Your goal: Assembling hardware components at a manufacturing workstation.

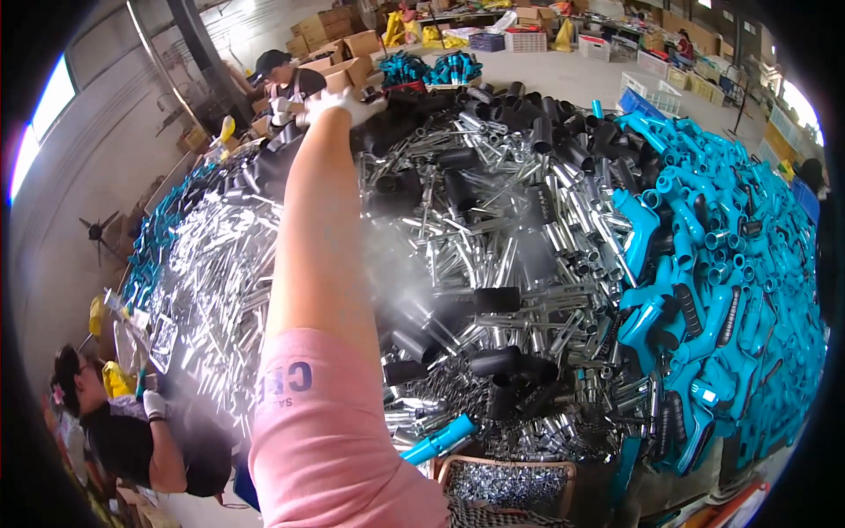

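My left arm (pixel 317 229), in a pink sleeve, stretches across the heap to its far side. At its end my left hand (pixel 339 107), in a white glove, is over black tubular parts (pixel 396 123). Its fingers look spread, with nothing visible in them. My right hand is out of view. Under my arm lies a wide heap of shiny metal rods (pixel 233 264) and black sleeves (pixel 497 300). A teal tube (pixel 444 437) shows beside my pink sleeve, partly hidden by it. A tray (pixel 506 484) of small metal pieces sits at the near edge.
Teal plastic housings (pixel 704 290) with black grips are piled high on the right. One co-worker (pixel 286 79) in a cap stands at the far left, another (pixel 132 422) at the near left. Cardboard boxes (pixel 326 31), crates (pixel 525 40) and a pillar (pixel 207 66) are behind.
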### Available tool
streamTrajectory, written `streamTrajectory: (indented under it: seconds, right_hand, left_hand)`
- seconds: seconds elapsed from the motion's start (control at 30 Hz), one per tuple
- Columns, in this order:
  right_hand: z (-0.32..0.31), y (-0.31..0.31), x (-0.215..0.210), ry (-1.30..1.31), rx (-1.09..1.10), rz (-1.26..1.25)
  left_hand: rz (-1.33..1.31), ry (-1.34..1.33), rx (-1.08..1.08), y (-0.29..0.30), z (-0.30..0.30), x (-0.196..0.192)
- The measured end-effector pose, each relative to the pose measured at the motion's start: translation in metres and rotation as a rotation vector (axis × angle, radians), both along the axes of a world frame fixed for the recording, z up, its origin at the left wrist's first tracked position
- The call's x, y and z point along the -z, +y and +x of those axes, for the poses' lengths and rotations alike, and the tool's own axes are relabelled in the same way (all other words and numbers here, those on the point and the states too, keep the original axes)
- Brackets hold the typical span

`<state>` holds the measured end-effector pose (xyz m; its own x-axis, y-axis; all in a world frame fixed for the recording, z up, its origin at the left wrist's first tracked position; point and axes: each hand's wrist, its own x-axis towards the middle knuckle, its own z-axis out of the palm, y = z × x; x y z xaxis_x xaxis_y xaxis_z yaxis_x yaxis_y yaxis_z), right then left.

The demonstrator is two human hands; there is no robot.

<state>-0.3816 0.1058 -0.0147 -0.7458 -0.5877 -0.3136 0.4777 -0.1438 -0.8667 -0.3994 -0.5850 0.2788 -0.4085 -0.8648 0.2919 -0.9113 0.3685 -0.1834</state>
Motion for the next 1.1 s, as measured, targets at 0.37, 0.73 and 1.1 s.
streamTrajectory:
  seconds: [0.37,0.73,1.1]
  right_hand:
    - [0.023,0.022,0.002,0.002,-0.045,0.078]
    - [0.046,0.076,-0.014,0.087,0.02,0.133]
    - [0.054,0.083,-0.014,0.133,-0.003,0.151]
  left_hand:
    - [0.546,-0.054,0.796,0.008,0.023,0.004]
    - [0.212,0.14,0.801,0.207,0.101,0.086]
    - [0.216,0.346,0.979,0.283,0.162,0.133]
